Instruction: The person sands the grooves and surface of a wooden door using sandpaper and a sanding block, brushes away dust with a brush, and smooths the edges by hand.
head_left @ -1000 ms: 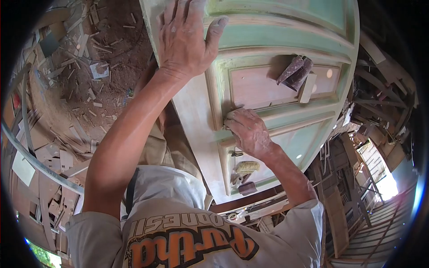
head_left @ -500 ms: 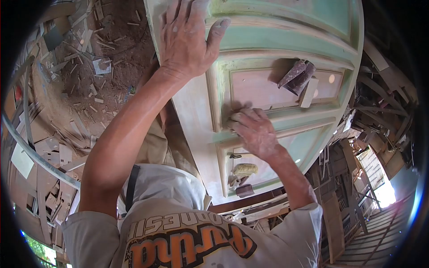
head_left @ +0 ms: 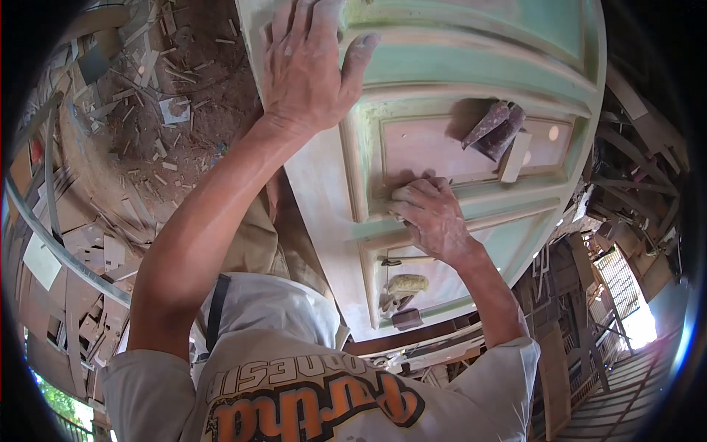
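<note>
A wooden panelled door (head_left: 313, 199) with pale green and pinkish areas lies in front of me. My left hand (head_left: 305, 70) rests flat on its left edge, thumb spread out. On the rail between two recessed panels is my right hand (head_left: 431, 214), its dusty fingers curled down; whatever they hold is hidden. Folded dark sandpaper (head_left: 495, 129) lies above and right of that hand, beside a small pale wood block (head_left: 515, 157). A yellowish pad (head_left: 407, 283) and a small brown block (head_left: 407, 318) sit in the lower panel.
Wood scraps and a white piece (head_left: 175, 110) litter the dirt floor at the left. A curved grey strip (head_left: 70, 254) crosses the lower left. Stacked boards (head_left: 552, 361) stand at the right, near a bright opening (head_left: 637, 324).
My right hand has moved a little to the right along the rail, its fingers still curled. My left hand stays flat on the door. The view has shifted slightly.
</note>
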A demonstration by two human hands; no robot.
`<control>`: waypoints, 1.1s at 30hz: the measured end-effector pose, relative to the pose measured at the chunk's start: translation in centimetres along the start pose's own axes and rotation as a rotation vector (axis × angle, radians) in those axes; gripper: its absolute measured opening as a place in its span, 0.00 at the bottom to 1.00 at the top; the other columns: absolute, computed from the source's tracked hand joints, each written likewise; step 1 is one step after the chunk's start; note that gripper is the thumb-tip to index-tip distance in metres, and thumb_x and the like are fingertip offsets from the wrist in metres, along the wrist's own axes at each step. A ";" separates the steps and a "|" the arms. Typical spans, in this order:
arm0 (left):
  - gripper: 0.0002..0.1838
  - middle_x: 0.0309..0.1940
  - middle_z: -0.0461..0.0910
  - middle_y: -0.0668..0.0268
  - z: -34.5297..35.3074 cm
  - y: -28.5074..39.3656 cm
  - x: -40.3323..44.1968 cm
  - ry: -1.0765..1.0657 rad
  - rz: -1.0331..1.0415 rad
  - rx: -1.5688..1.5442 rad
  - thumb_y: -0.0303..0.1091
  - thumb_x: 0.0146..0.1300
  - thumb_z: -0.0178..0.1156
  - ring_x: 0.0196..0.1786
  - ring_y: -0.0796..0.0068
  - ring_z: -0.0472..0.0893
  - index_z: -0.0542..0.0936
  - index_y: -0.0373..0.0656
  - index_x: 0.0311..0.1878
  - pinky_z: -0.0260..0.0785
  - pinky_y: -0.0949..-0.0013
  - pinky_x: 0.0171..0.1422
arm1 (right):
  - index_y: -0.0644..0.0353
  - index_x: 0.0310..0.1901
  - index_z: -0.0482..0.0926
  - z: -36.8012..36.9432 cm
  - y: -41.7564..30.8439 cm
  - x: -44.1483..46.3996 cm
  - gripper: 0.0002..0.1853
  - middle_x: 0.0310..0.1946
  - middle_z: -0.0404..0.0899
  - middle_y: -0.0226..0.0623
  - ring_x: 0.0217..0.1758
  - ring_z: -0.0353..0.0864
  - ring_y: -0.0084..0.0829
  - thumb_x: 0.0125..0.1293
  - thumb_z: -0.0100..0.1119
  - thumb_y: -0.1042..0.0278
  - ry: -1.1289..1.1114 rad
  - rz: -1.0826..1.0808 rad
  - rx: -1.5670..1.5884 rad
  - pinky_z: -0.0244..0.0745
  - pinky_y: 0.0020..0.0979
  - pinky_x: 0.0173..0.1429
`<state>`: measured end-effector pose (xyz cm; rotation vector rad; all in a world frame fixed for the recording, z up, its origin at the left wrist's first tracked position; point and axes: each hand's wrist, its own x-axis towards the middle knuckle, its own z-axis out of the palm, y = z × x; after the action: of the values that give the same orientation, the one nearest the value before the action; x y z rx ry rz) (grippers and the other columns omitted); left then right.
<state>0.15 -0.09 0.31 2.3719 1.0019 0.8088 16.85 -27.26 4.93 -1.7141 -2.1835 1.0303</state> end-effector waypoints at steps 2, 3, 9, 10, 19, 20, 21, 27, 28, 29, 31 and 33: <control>0.35 0.72 0.76 0.40 0.2 0.4 0.0 0.031 0.002 0.049 0.44 0.80 0.61 0.74 0.38 0.74 0.71 0.30 0.80 0.63 0.40 0.79 | 0.54 0.51 0.90 1.2 -1.0 0.4 0.19 0.53 0.87 0.31 0.64 0.86 0.39 0.56 0.73 0.74 0.043 0.022 0.138 0.75 0.52 0.76; 0.35 0.72 0.76 0.41 -0.1 0.4 0.1 0.011 -0.006 0.024 0.45 0.80 0.61 0.74 0.39 0.74 0.71 0.30 0.80 0.63 0.40 0.79 | 0.54 0.51 0.90 1.3 -1.2 0.5 0.19 0.53 0.87 0.31 0.64 0.86 0.39 0.56 0.73 0.74 0.045 0.020 0.132 0.75 0.52 0.76; 0.35 0.73 0.76 0.41 -0.1 0.4 0.2 0.011 0.026 0.034 0.44 0.79 0.61 0.74 0.39 0.73 0.71 0.30 0.80 0.62 0.41 0.79 | 0.55 0.50 0.90 -0.1 -0.1 -0.2 0.17 0.54 0.87 0.34 0.64 0.87 0.41 0.57 0.75 0.73 0.058 -0.015 0.138 0.80 0.50 0.74; 0.35 0.73 0.76 0.41 -0.1 0.3 0.3 0.009 0.027 0.038 0.44 0.79 0.61 0.74 0.39 0.73 0.71 0.30 0.80 0.62 0.41 0.79 | 0.56 0.50 0.90 0.0 0.3 -0.6 0.17 0.54 0.87 0.35 0.63 0.87 0.42 0.57 0.75 0.73 0.059 -0.013 0.152 0.82 0.49 0.72; 0.35 0.73 0.75 0.40 -0.1 0.4 0.5 0.026 0.045 0.067 0.45 0.80 0.60 0.76 0.38 0.72 0.71 0.29 0.80 0.60 0.40 0.82 | 0.59 0.53 0.90 1.9 -1.7 0.2 0.22 0.53 0.88 0.40 0.63 0.88 0.47 0.54 0.74 0.75 0.144 -0.007 0.173 0.84 0.48 0.71; 0.35 0.73 0.75 0.39 -0.1 0.4 0.4 0.026 0.051 0.090 0.46 0.81 0.59 0.76 0.37 0.72 0.71 0.29 0.79 0.60 0.40 0.82 | 0.59 0.52 0.89 1.8 -1.8 -0.1 0.21 0.54 0.87 0.40 0.64 0.87 0.46 0.53 0.73 0.74 0.130 -0.023 0.139 0.82 0.48 0.75; 0.34 0.72 0.75 0.39 -0.1 0.5 0.2 0.020 0.055 0.109 0.46 0.81 0.59 0.76 0.37 0.72 0.71 0.29 0.79 0.60 0.40 0.82 | 0.59 0.52 0.89 1.5 -1.9 -0.3 0.21 0.54 0.87 0.40 0.64 0.87 0.46 0.53 0.73 0.74 0.127 -0.019 0.144 0.82 0.48 0.75; 0.34 0.72 0.75 0.37 0.2 0.5 0.0 0.038 0.042 0.036 0.47 0.83 0.57 0.75 0.36 0.72 0.71 0.28 0.79 0.61 0.39 0.81 | 0.58 0.54 0.89 0.3 -1.8 0.0 0.21 0.55 0.85 0.41 0.67 0.85 0.45 0.56 0.72 0.73 0.035 0.026 0.117 0.78 0.48 0.78; 0.34 0.72 0.75 0.37 0.2 0.4 0.2 0.043 0.045 0.041 0.47 0.83 0.57 0.75 0.36 0.72 0.71 0.28 0.79 0.61 0.39 0.81 | 0.57 0.53 0.89 0.8 -1.4 0.1 0.20 0.54 0.85 0.40 0.67 0.85 0.44 0.57 0.71 0.73 0.043 0.007 0.122 0.78 0.48 0.79; 0.34 0.72 0.75 0.37 0.1 0.3 0.2 0.040 0.063 0.074 0.47 0.83 0.58 0.74 0.36 0.72 0.71 0.28 0.79 0.61 0.39 0.81 | 0.56 0.53 0.89 1.1 -1.2 0.1 0.19 0.54 0.85 0.39 0.67 0.85 0.44 0.57 0.71 0.73 0.050 -0.010 0.132 0.78 0.48 0.79; 0.34 0.72 0.75 0.37 0.0 0.1 0.1 0.032 0.084 0.110 0.47 0.83 0.58 0.74 0.36 0.72 0.71 0.28 0.79 0.61 0.39 0.81 | 0.57 0.52 0.89 0.2 -1.1 0.6 0.19 0.54 0.85 0.39 0.66 0.85 0.43 0.57 0.71 0.74 0.015 -0.031 0.098 0.78 0.49 0.79; 0.34 0.72 0.75 0.37 0.0 0.0 0.1 0.026 0.090 0.070 0.48 0.84 0.58 0.74 0.35 0.72 0.71 0.28 0.79 0.61 0.38 0.81 | 0.57 0.50 0.89 -0.6 -0.6 0.5 0.18 0.54 0.85 0.38 0.65 0.86 0.43 0.56 0.71 0.75 -0.020 -0.049 0.056 0.78 0.49 0.79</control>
<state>0.19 0.03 0.36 2.4871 0.9548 0.8524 16.56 -26.67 5.58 -1.6251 -2.1755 1.0909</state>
